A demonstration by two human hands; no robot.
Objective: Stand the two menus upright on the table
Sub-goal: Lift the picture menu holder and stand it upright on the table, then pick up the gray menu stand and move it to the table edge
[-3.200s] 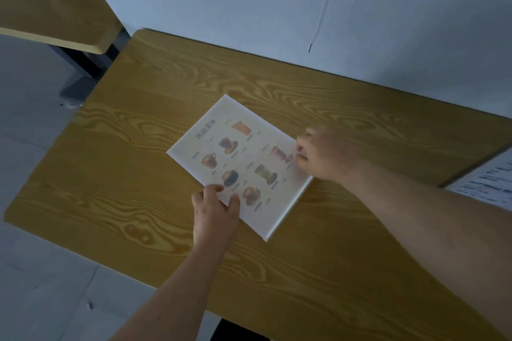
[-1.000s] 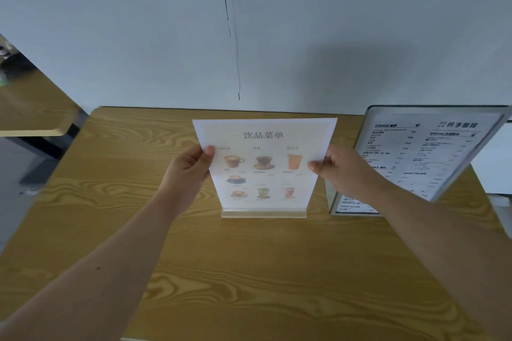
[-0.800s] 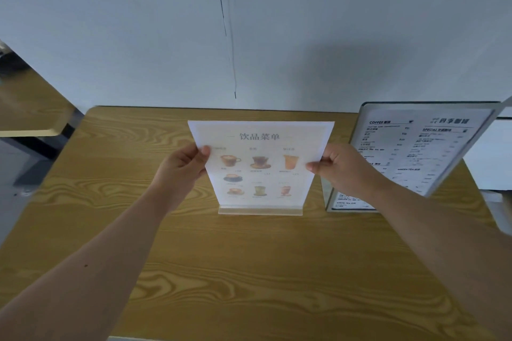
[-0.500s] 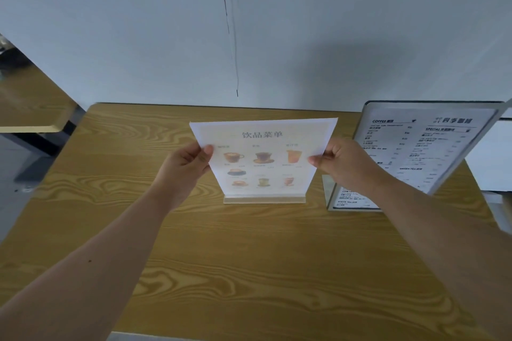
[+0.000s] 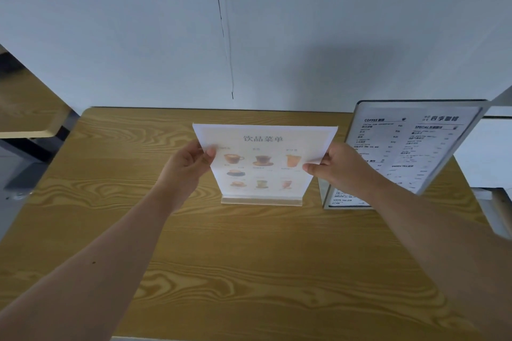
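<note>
A: While both hands grip it, the drinks menu (image 5: 266,163) stands upright mid-table, base (image 5: 261,201) on the wood. Head view is all we have.

B: Grip?

A: Left hand (image 5: 188,166) pinches the left edge, thumb on the front face. Right hand (image 5: 335,167) pinches the right edge the same way. Both closed on the sheet, neither wide.

B: The other one?

A: Black-and-white menu (image 5: 410,147) is already up at the right side of the table (image 5: 249,271), just beside the right hand. It looks tilted, but that could be lens distortion; can't tell.

B: So which step?

A: My read: last step, settling the second menu. Base looks flat on the table, though I can't confirm full contact from this angle.

B: Next move?

A: Probably ease both pinches off together, straight outward, so the sheet isn't tugged over.

B: Clearance?

A: Left side is open wood out to the table edge. Right is tight: the right hand sits close to the second menu, so pull back toward the body, not sideways. Wall (image 5: 166,36) lies behind, with bare table between.
</note>
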